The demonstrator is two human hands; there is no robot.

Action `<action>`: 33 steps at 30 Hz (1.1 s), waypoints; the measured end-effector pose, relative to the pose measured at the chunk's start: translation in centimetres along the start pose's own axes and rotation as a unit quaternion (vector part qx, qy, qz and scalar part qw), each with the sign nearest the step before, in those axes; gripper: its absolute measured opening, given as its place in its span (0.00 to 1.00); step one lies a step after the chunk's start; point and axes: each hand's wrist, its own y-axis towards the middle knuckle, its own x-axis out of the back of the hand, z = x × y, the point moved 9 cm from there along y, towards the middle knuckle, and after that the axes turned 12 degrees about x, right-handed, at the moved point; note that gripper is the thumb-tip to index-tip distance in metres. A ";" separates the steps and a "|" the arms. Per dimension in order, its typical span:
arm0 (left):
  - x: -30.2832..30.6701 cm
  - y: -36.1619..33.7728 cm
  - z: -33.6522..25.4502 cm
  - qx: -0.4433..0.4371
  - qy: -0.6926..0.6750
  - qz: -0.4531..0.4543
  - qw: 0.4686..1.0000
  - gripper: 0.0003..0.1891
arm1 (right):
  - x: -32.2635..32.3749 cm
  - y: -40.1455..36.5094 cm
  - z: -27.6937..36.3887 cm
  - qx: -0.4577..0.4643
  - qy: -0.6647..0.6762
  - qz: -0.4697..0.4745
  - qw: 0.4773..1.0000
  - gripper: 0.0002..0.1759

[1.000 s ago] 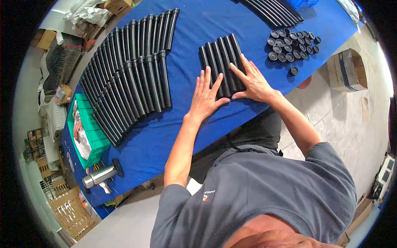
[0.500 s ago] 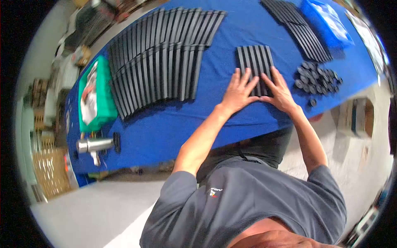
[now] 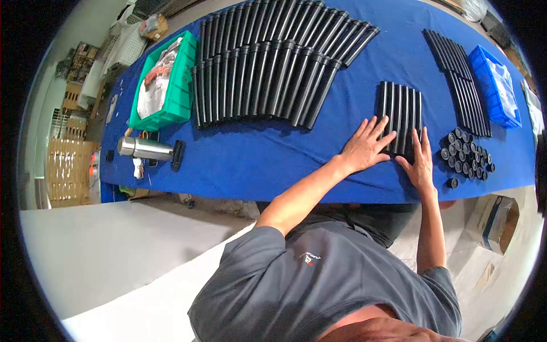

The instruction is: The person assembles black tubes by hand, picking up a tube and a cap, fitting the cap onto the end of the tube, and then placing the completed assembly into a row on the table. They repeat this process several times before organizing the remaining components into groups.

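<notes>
Several black tubes (image 3: 400, 108) lie side by side in a small flat group on the blue-covered table. My left hand (image 3: 364, 147) rests at the group's lower left, fingers spread, fingertips touching the outer tube. At the lower right side is my right hand (image 3: 420, 165), fingers stretched forward along the edge of the tubes and thumb pointing inward near their ends. Neither hand is closed round a tube. To the right of my right hand sits a cluster of round black caps (image 3: 467, 157), with one cap apart at the front.
Two fanned rows of capped black tubes (image 3: 256, 80) lie left. Beside them stand a green crate (image 3: 181, 85) with bags and a lying steel flask (image 3: 145, 149). More tubes (image 3: 464, 85) and a blue bin (image 3: 497, 117) are at the right. The table (image 3: 273, 176) ends near my body.
The camera view has turned, so the table and everything on it appear farther right. My right hand has shifted from on top of the tubes towards their right edge; the left hand stays beside them.
</notes>
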 end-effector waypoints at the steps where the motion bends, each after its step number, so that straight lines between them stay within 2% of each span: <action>1: 0.1 -0.2 -0.1 -0.004 0.002 -0.001 1.000 0.39 | -0.1 0.1 0.1 -0.001 -0.001 0.004 1.000 0.55; 2: 0.2 0.0 -0.1 0.002 -0.009 -0.007 1.000 0.35 | -0.3 0.2 0.2 -0.001 -0.013 0.012 1.000 0.54; 5: 0.2 0.5 -0.2 0.000 -0.005 -0.003 1.000 0.32 | -0.5 0.5 0.1 -0.008 -0.034 0.036 0.999 0.52; 13: 0.7 1.4 -0.5 0.003 -0.020 -0.028 0.999 0.32 | -0.4 0.9 -0.3 0.024 -0.022 0.017 0.999 0.49; 15: 0.8 1.6 -0.6 -0.008 0.009 -0.023 1.000 0.34 | 0.1 0.9 -0.3 0.026 -0.015 -0.024 0.999 0.51; 19: 1.3 1.3 -0.6 0.024 -0.039 -0.030 0.998 0.40 | 2.4 -1.1 0.6 -0.003 0.000 -0.100 0.995 0.54; 21: 1.3 1.4 0.1 0.019 -0.073 -0.073 0.994 0.40 | 2.2 -2.9 0.9 -0.020 -0.012 -0.117 0.993 0.53; 23: 1.5 1.5 0.1 0.010 -0.067 -0.069 0.995 0.37 | 2.0 -4.6 1.4 -0.048 -0.003 -0.104 0.993 0.53; 27: 1.4 1.4 0.3 0.032 -0.078 -0.060 0.995 0.32 | 2.7 -7.3 2.1 -0.056 -0.028 -0.112 0.992 0.47; 28: 1.7 1.3 0.7 0.026 -0.080 -0.084 0.993 0.30 | 4.0 -8.0 2.3 -0.046 -0.046 -0.139 0.988 0.42; 29: 2.0 1.2 1.0 0.022 -0.082 -0.112 0.990 0.29 | 5.3 -9.0 1.3 -0.076 -0.087 -0.163 0.980 0.40; 30: 2.9 1.0 1.3 0.046 -0.097 -0.148 0.983 0.26 | 6.4 -10.1 0.6 -0.105 -0.125 -0.186 0.969 0.38; 33: 3.3 0.5 3.8 0.139 -0.107 -0.181 0.968 0.25 | 10.4 -13.0 -2.2 -0.191 -0.210 -0.247 0.927 0.36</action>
